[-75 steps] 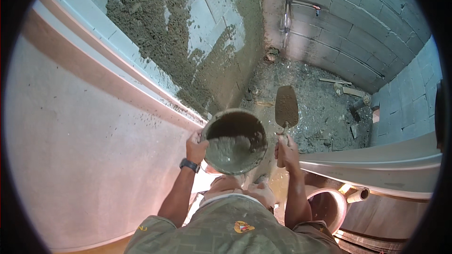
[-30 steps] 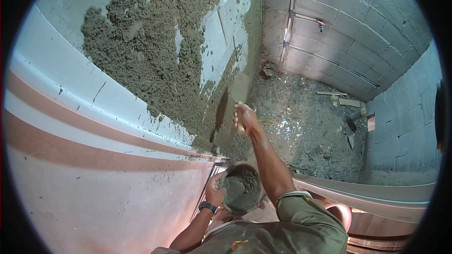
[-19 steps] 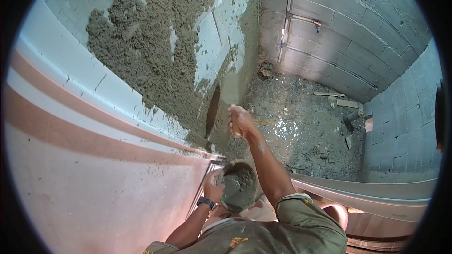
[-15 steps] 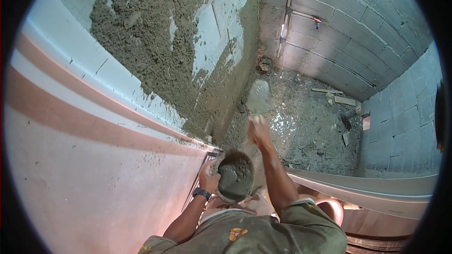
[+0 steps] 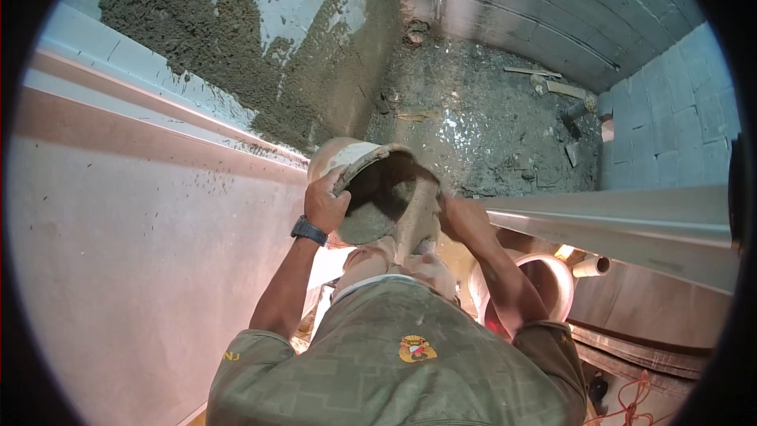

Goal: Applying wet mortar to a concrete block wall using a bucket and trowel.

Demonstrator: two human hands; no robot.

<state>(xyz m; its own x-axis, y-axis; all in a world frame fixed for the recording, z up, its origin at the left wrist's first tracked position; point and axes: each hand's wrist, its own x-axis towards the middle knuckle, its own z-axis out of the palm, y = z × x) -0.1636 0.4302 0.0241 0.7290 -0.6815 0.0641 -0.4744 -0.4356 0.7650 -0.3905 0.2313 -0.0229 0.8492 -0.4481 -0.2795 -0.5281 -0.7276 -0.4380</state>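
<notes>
A mortar-smeared bucket [image 5: 347, 150] is tipped in front of my legs, its mouth turned toward me. Wet grey mortar [image 5: 368, 225] lies inside against the lower wall. My left hand [image 5: 326, 203], with a dark watch on the wrist, is closed on the bucket's left rim, thumb over the edge. At the opposite side my right hand [image 5: 464, 218] is closed and a little blurred. It holds a trowel whose handle is hidden in the fist; a mortar-coated surface [image 5: 418, 217] beside it looks like the blade, though I cannot separate it clearly from the bucket wall.
Rough fresh mortar [image 5: 213, 39] covers much of the block wall at left, by a pale panel [image 5: 158, 213]. Wet, debris-strewn floor [image 5: 489, 126] lies ahead, with wood scraps [image 5: 564, 88]. A sill [image 5: 615, 217] crosses at right, above a round tub [image 5: 556, 276] and a pipe end [image 5: 591, 267].
My right hand has come back from over the floor with the trowel to the bucket. The bucket has been raised and tipped. My view has shifted downward.
</notes>
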